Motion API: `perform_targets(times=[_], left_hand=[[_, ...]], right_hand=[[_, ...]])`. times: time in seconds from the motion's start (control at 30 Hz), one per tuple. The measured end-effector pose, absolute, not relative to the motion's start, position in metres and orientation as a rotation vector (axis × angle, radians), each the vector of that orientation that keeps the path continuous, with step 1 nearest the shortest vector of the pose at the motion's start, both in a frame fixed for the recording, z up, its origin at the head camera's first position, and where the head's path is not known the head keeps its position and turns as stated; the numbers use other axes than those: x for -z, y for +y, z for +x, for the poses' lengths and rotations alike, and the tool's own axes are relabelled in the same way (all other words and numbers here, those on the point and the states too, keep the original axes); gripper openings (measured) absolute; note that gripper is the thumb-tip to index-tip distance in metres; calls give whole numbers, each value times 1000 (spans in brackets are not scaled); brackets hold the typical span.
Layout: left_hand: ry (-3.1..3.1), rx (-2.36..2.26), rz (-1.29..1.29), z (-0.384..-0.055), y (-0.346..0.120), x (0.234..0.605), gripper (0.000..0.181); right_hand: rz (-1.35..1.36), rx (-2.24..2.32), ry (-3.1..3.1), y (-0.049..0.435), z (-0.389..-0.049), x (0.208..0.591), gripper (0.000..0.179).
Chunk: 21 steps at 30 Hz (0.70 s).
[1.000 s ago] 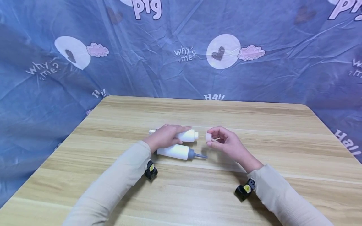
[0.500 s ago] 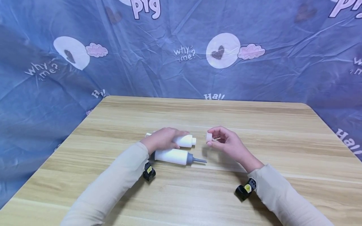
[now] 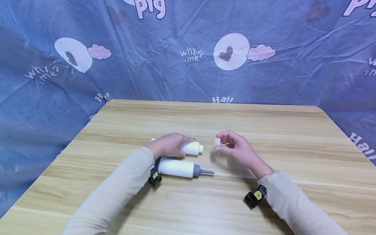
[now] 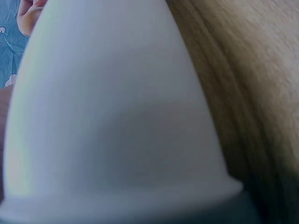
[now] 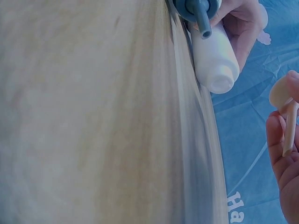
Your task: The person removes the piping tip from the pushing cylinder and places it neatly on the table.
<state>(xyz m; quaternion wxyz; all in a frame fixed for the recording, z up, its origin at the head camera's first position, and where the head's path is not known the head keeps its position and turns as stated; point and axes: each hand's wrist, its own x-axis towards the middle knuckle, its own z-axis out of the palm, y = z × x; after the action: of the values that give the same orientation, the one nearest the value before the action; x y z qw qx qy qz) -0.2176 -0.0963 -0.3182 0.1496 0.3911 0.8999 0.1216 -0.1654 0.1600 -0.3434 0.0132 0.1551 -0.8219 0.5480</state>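
Note:
My left hand point(image 3: 170, 145) grips a white bottle point(image 3: 191, 148) lying on its side, its narrow white neck facing right. Just in front of that hand lies a second white bottle point(image 3: 176, 168) with a grey collar and a thin grey nozzle point(image 5: 203, 21). A white bottle body point(image 4: 112, 107) fills most of the left wrist view, close to the camera and blurred. Off to the right of the bare neck, my right hand point(image 3: 236, 148) pinches a small white cap point(image 3: 217, 142) between thumb and fingertips. In the right wrist view, a pale stem point(image 5: 290, 130) extends from the cap.
Everything lies on a light wood-grain table point(image 3: 176, 209). Behind it hangs a blue printed sheet point(image 3: 164, 71), which also covers the left and right sides. Beyond the left hand, the end of a white object point(image 3: 153, 139) peeks out, mostly hidden.
My left hand has drawn the bottle slightly toward me. The bottle with the nozzle has shifted the same way. My right hand and the cap have barely moved.

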Motion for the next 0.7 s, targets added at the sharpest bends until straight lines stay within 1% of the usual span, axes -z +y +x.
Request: perform_targets(times=[0.4,0.7], left_hand=[[2620,-313,1101,-217,-95,318,73],[2646,-306,1079,-216,-95,317,72]], right_hand=[[469,-1717,-2569,160,-165,343,40],[466,-1719,-2568,159,-164,343,39]])
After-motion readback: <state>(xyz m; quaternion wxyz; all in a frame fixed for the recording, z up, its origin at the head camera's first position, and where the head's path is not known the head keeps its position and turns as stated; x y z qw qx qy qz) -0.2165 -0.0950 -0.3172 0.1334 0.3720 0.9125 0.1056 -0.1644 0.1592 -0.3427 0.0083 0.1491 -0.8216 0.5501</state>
